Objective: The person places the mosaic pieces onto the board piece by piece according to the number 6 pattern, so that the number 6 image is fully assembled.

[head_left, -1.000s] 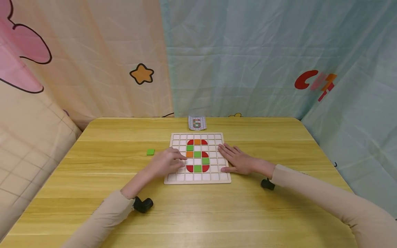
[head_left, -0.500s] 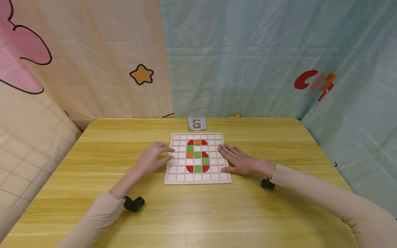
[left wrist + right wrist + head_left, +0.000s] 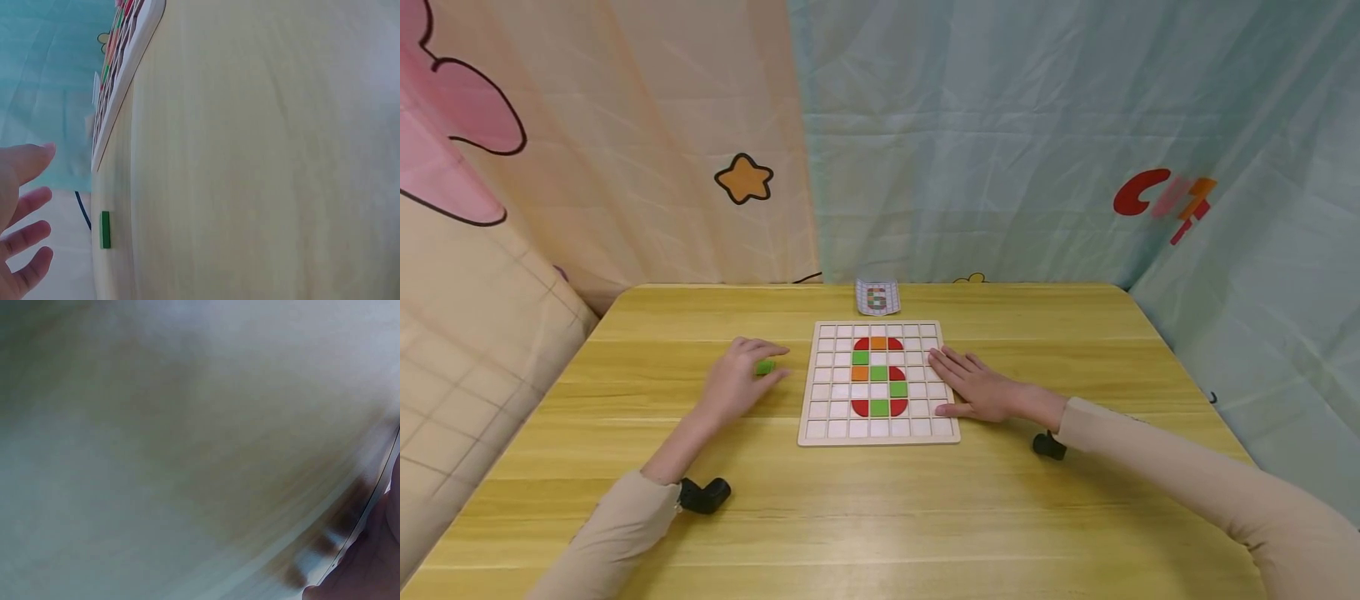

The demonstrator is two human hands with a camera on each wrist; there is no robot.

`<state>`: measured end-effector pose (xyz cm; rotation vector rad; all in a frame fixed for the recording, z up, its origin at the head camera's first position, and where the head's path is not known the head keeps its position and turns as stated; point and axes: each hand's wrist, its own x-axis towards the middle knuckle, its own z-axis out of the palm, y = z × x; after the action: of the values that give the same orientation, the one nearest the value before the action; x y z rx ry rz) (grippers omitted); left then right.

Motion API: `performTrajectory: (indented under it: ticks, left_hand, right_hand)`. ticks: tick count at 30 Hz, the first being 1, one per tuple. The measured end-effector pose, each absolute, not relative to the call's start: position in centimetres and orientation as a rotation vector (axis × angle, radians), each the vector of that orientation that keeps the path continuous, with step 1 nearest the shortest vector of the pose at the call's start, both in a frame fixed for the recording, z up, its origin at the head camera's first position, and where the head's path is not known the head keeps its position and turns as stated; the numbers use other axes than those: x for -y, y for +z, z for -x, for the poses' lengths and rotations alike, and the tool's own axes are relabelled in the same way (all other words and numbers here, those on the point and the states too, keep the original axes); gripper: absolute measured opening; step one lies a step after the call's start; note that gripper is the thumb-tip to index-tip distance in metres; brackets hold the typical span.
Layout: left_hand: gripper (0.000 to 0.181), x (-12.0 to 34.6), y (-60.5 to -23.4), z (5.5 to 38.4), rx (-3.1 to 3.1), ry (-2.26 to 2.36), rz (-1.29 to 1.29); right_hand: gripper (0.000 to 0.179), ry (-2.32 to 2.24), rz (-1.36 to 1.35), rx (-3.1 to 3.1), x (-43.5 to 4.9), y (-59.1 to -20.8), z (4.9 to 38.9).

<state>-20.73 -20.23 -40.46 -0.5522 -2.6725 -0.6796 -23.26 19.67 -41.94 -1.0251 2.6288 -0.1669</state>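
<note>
My left hand (image 3: 736, 379) hovers over the table left of the board, thumb and fingers spread apart with nothing between them. A loose green square tile (image 3: 765, 367) shows between its thumb and fingers; in the left wrist view the green tile (image 3: 105, 229) lies on the table, apart from the fingertips. My right hand (image 3: 981, 387) rests flat on the right edge of a white wooden grid board (image 3: 835, 428), fingers straight. Red, orange and green tiles (image 3: 878, 373) in the board's cells form a figure 6. The right wrist view shows only part of the right hand (image 3: 369, 562).
Behind the board a small card (image 3: 877, 297) printed with a coloured 6 on a grid lies near the table's far edge. Fabric curtains (image 3: 1000, 150) hang behind the wooden table (image 3: 880, 508). Black wrist cameras (image 3: 705, 497) are strapped to both wrists.
My left hand has moved left, off the board and over to the loose green tile, its fingers spreading wider. The right hand stays in place on the board.
</note>
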Motion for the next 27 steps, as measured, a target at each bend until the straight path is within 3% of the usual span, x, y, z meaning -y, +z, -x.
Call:
performTrajectory:
  ticks: [14, 27]
  left_hand:
    - [0.048, 22.1, -40.8, 21.1, 2.890, -0.809, 0.334]
    - [0.039, 23.1, -41.5, 22.2, 2.920, -0.812, 0.419]
  right_hand:
    - [0.088, -0.185, 1.054, -2.637, -19.7, -41.6, 23.0]
    - [0.088, -0.182, 1.039, -2.632, -19.6, -41.5, 22.9]
